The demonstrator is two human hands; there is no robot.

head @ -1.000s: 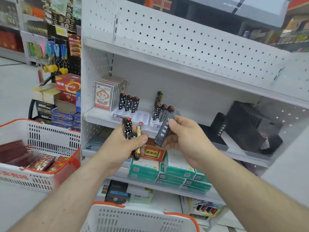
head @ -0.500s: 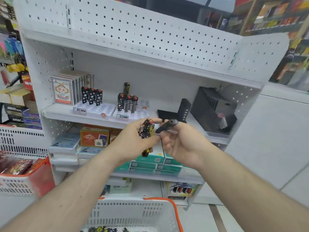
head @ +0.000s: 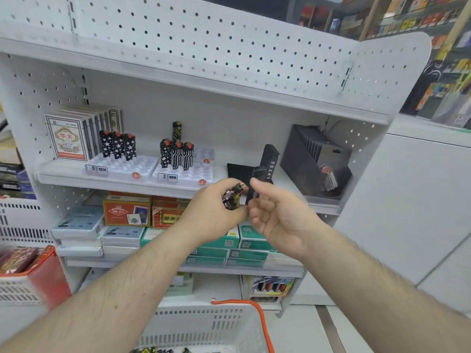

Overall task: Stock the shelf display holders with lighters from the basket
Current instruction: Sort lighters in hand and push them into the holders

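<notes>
The right hand [head: 277, 220] is pinching a plain black lighter [head: 257, 183] between thumb and fingertips, its other fingers loosely curled, and is holding it upright just in front of the shelf [head: 63, 174] edge. The left hand [head: 216, 212] is clutching a small bunch of patterned lighters [head: 233, 198], fingers wrapped tight around them, right beside the black one.

Behind the hands, two white trays are sitting on the shelf: the left tray [head: 122, 168] is carrying three starred lighters, the right tray [head: 183, 174] four, and most sockets in both are standing unfilled. A flat black holder [head: 238, 171] behind the hands is carrying one black lighter.

Below, the basket [head: 204, 324] is showing more lighters along its bottom edge, so stocking seems barely begun, with most of it left.
</notes>
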